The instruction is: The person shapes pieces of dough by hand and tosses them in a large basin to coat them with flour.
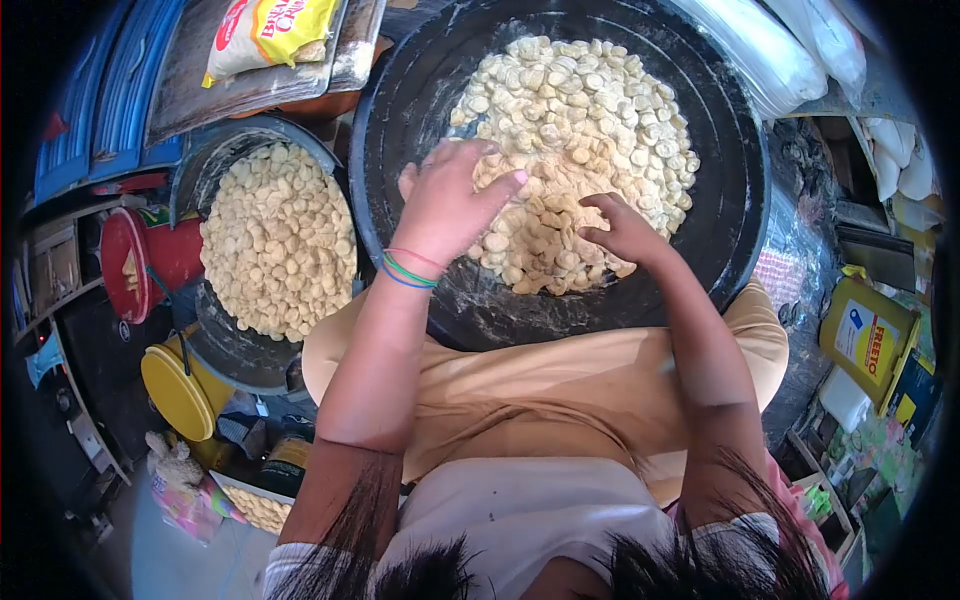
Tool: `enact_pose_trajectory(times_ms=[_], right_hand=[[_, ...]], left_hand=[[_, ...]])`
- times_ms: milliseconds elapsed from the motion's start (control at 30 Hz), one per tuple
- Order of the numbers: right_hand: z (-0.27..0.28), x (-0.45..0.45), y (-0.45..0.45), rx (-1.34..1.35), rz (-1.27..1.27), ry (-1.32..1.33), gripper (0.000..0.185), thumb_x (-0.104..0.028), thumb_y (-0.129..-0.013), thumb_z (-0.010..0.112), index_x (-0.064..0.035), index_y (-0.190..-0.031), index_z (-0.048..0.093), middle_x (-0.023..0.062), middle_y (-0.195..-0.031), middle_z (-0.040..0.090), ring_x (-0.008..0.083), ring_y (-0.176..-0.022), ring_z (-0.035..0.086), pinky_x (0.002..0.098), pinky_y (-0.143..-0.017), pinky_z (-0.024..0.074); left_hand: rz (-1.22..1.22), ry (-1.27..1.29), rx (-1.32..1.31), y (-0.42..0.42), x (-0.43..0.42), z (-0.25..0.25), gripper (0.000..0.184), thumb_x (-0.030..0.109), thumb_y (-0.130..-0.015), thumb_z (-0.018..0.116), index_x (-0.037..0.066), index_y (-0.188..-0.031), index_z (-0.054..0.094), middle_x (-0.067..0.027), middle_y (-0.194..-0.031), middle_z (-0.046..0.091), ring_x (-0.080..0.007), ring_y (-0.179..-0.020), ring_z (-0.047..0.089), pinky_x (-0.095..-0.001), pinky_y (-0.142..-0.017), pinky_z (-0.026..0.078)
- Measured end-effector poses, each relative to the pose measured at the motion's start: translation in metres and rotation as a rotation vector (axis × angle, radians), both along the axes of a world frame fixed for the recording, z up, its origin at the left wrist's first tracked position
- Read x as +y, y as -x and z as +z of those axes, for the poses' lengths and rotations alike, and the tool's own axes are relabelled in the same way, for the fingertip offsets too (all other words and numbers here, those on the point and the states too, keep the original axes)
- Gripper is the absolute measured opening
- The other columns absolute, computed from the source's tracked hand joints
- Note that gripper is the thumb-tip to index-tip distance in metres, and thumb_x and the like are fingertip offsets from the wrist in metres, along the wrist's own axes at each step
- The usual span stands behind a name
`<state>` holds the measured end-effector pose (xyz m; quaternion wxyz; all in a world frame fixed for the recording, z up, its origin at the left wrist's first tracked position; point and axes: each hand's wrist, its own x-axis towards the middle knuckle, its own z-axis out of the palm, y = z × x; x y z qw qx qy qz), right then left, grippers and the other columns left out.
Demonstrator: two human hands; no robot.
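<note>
In front of me stands a wide black tub [735,180] with a heap of small, round, pale dough-like pieces [590,95] in it. A patch of tan crumbs [545,180] covers the pieces near the middle. My left hand [450,200] is over the heap's left side, thumb stretched out and apart from the fingers, whose tips are partly hidden. Over the lower right of the heap, my right hand [625,232] has its thumb and forefinger spread, close to the crumb-coated pieces. No held piece shows in either hand. Coloured bands circle my left wrist.
A second dark tub [215,345] full of similar pieces stands at the left. Beyond it lies a bag of bread crumbs [275,35] on a board [190,110]. A red bucket [175,250] and yellow bucket [175,385] sit farther left. A yellow container [865,335] is at the right.
</note>
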<state>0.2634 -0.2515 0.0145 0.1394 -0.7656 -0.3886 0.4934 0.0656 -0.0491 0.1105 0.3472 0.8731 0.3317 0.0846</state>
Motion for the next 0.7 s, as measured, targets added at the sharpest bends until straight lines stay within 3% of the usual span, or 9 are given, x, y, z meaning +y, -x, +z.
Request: enact_pose_trajectory(times_ms=[100, 167, 267, 300, 400, 433, 467, 633, 700], right_hand=[[-0.048, -0.010, 0.030, -0.583, 0.266, 0.088, 0.090, -0.045, -0.068, 0.077, -0.0146, -0.141, 0.033, 0.0134, -0.150, 0.023, 0.0344, -0.135, 0.026, 0.0586, -0.107, 0.0231], [-0.063, 0.000, 0.064, -0.546, 0.491, 0.142, 0.107, -0.047, -0.061, 0.081, -0.0222, -0.146, 0.020, 0.0122, -0.153, 0.011, 0.0359, -0.139, 0.015, 0.0688, -0.106, 0.0091], [-0.091, 0.019, 0.127, -0.391, 0.811, 0.015, 0.092, -0.037, -0.071, 0.075, -0.0303, -0.146, 0.021, 0.0058, -0.156, 0.005, 0.0322, -0.143, 0.003, 0.0666, -0.108, 0.0032], [-0.129, 0.016, 0.149, -0.467, 0.842, -0.215, 0.080, -0.029, -0.076, 0.071, -0.0286, -0.143, 0.029, 0.0042, -0.156, 0.010, 0.0281, -0.143, 0.007, 0.0621, -0.111, 0.0034], [-0.164, 0.049, 0.166, -0.416, 0.855, -0.099, 0.071, -0.023, -0.077, 0.067, -0.0271, -0.141, 0.035, 0.0042, -0.155, 0.013, 0.0250, -0.143, 0.011, 0.0591, -0.113, 0.0020], [-0.109, 0.076, 0.153, -0.328, 0.852, 0.062, 0.065, -0.022, -0.079, 0.063, -0.0240, -0.139, 0.039, 0.0041, -0.155, 0.016, 0.0239, -0.143, 0.013, 0.0571, -0.113, -0.0004], [-0.123, 0.075, 0.143, -0.470, 0.795, 0.074, 0.060, -0.028, -0.081, 0.062, -0.0214, -0.137, 0.041, 0.0045, -0.154, 0.019, 0.0240, -0.143, 0.013, 0.0523, -0.115, -0.0008], [-0.135, 0.046, 0.108, -0.564, 0.468, -0.124, 0.044, -0.028, -0.085, 0.055, -0.0152, -0.127, 0.051, 0.0063, -0.145, 0.034, 0.0260, -0.137, 0.026, 0.0465, -0.114, 0.0157], [-0.148, 0.025, 0.119, -0.668, 0.672, -0.140, 0.040, -0.024, -0.085, 0.053, -0.0148, -0.125, 0.051, 0.0069, -0.139, 0.039, 0.0266, -0.131, 0.032, 0.0459, -0.111, 0.0213]], left_hand=[[0.030, -0.074, 0.075, 0.008, 0.013, 0.018, 0.049, 0.043, -0.081, 0.066, 0.005, -0.111, 0.062, -0.0161, -0.113, 0.061, -0.0320, -0.110, 0.055, -0.0381, -0.095, 0.041], [0.030, -0.085, -0.008, 0.014, 0.021, 0.021, 0.048, 0.042, -0.081, 0.067, 0.005, -0.111, 0.062, -0.0168, -0.113, 0.061, -0.0324, -0.109, 0.056, -0.0380, -0.095, 0.041], [0.049, -0.022, -0.069, 0.017, 0.027, 0.031, 0.049, 0.040, -0.080, 0.068, 0.003, -0.112, 0.061, -0.0182, -0.113, 0.061, -0.0334, -0.109, 0.055, -0.0382, -0.095, 0.042], [0.047, -0.008, -0.098, 0.019, 0.028, 0.030, 0.049, 0.040, -0.080, 0.068, 0.003, -0.112, 0.061, -0.0184, -0.113, 0.061, -0.0335, -0.109, 0.056, -0.0382, -0.095, 0.042], [0.000, 0.046, -0.085, 0.024, 0.029, 0.025, 0.049, 0.040, -0.081, 0.067, 0.002, -0.112, 0.060, -0.0190, -0.114, 0.060, -0.0339, -0.109, 0.056, -0.0381, -0.094, 0.043], [-0.032, 0.068, -0.062, 0.026, 0.029, 0.023, 0.049, 0.040, -0.082, 0.067, 0.001, -0.112, 0.060, -0.0191, -0.114, 0.060, -0.0341, -0.109, 0.056, -0.0380, -0.094, 0.043], [-0.047, 0.055, -0.049, 0.028, 0.029, 0.020, 0.050, 0.040, -0.082, 0.067, 0.001, -0.113, 0.060, -0.0192, -0.114, 0.060, -0.0343, -0.109, 0.056, -0.0381, -0.093, 0.044], [-0.087, 0.062, -0.064, 0.030, 0.034, 0.008, 0.053, 0.041, -0.083, 0.064, 0.000, -0.115, 0.057, -0.0203, -0.116, 0.058, -0.0363, -0.109, 0.055, -0.0394, -0.093, 0.044], [-0.090, 0.084, -0.063, 0.030, 0.037, 0.007, 0.054, 0.042, -0.083, 0.064, 0.000, -0.116, 0.057, -0.0208, -0.117, 0.058, -0.0368, -0.109, 0.055, -0.0399, -0.093, 0.044]])
